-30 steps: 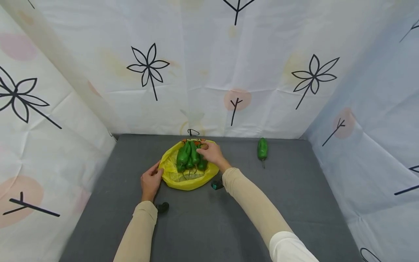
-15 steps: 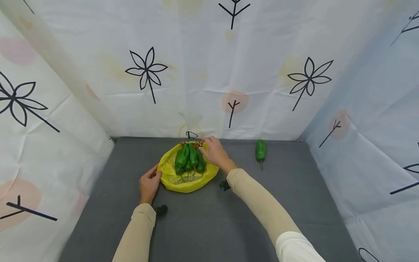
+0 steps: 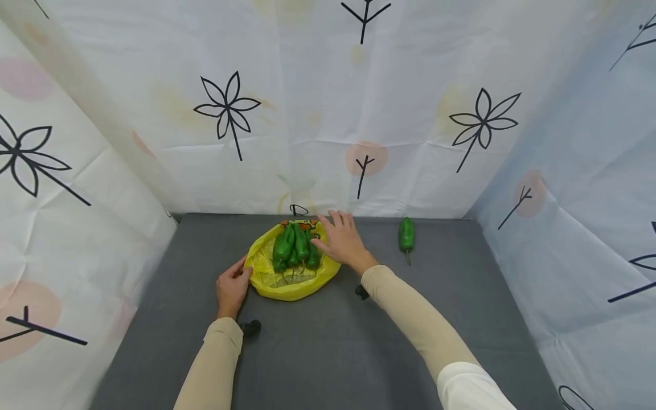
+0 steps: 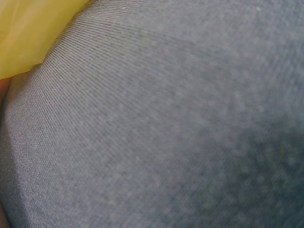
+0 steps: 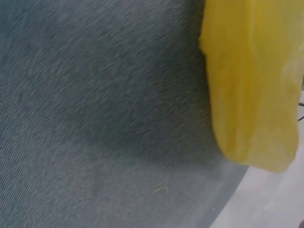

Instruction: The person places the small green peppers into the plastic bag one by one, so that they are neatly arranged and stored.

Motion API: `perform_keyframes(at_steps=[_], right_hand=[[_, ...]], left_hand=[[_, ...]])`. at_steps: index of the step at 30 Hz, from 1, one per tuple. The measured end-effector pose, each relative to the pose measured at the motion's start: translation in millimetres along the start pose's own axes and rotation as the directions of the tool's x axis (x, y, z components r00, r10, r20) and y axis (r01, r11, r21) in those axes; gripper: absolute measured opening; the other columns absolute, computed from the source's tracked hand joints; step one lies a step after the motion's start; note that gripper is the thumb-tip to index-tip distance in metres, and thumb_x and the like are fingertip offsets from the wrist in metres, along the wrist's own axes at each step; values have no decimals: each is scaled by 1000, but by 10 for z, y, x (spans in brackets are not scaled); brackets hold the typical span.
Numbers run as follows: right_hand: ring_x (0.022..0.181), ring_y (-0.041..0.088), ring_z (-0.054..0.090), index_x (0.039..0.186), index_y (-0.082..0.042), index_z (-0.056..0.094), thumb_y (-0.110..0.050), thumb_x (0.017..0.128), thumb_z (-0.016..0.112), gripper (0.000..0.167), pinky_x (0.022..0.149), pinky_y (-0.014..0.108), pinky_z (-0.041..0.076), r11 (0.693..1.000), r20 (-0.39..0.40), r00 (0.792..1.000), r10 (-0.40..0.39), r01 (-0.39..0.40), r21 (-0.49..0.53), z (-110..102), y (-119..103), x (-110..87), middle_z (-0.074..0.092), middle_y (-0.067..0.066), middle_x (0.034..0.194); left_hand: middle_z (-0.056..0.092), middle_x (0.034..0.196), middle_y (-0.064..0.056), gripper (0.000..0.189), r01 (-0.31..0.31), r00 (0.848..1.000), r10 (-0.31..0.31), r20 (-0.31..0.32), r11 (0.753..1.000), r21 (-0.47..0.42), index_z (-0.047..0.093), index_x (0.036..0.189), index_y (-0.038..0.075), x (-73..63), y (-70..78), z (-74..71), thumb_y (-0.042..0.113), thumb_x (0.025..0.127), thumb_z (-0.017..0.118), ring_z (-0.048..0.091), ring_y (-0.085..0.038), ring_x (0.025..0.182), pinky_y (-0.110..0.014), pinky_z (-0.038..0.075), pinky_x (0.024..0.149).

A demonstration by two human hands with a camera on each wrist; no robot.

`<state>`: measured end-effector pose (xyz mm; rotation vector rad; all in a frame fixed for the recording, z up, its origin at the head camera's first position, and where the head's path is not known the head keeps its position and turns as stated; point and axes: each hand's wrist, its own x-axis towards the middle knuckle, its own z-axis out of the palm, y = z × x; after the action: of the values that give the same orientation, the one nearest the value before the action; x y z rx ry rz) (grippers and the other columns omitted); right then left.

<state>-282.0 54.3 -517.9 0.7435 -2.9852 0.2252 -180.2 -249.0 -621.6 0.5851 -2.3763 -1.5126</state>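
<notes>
A yellow plastic bag (image 3: 282,293) lies with its mouth spread wide, several green peppers (image 3: 285,245) heaped inside. At its left rim my left hand (image 3: 233,290) pinches the plastic between thumb and fingers. My right hand (image 3: 345,242) is over the bag's right rim, fingers spread and straight, holding nothing. One more green pepper (image 3: 406,234) lies apart to the right, stem toward me. In the left wrist view the yellow bag (image 4: 33,33) fills the upper left corner, with only a sliver of the hand. The right wrist view has the bag's outer side (image 5: 251,95).
All of this lies on a dark grey cloth-covered table (image 3: 318,353). White patterned fabric (image 3: 307,114) rises right behind the table's far edge and along both sides. Dark wrist cameras show under the left wrist (image 3: 251,328) and right wrist (image 3: 361,292).
My right hand has let go of a pepper in the heap, drawn back right to the bag's rim and spread its fingers. The left hand stays at the left rim.
</notes>
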Motion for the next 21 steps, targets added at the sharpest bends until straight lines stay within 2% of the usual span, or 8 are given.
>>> perform_keyframes(at_steps=[4,9,12,18,21], right_hand=[[156,42,17,164,-29,23,-67,100,44,76,126,66,11,999,31,999,38,-38,-2,26,77,-36,19,13,169],[159,45,3,165,-32,16,-74,97,42,85,126,66,3,998,55,996,68,-68,-7,63,196,-76,5,13,173],[159,46,-1,166,-33,12,-79,94,41,90,126,67,2,997,51,996,75,-74,-21,84,268,-98,1,13,173],[158,48,-4,166,-31,15,-80,93,41,92,124,71,4,996,45,995,93,-92,-20,72,384,-158,0,14,173],[158,49,-1,166,-31,14,-85,91,33,95,123,72,4,994,53,993,108,-108,-13,74,441,-195,1,14,173]], left_hand=[[78,101,-6,36,-6,1000,6,-2,1000,-1,70,133,32,-4,9,5,33,96,67,61,-1,69,-15,47,65],[77,101,-9,36,-23,1000,23,-11,1000,-9,70,133,30,-33,17,6,32,97,67,59,0,68,-15,46,64],[77,99,-9,36,-30,999,30,-16,999,-11,70,132,30,-40,21,6,31,97,67,58,-1,66,-15,46,63],[77,98,-5,36,-24,999,24,-21,1000,-9,71,132,31,-7,0,19,30,96,68,60,-2,68,-15,47,63],[77,98,-6,36,-18,1000,18,-18,1000,-16,71,131,31,3,-7,23,30,96,68,59,-2,67,-14,47,63]])
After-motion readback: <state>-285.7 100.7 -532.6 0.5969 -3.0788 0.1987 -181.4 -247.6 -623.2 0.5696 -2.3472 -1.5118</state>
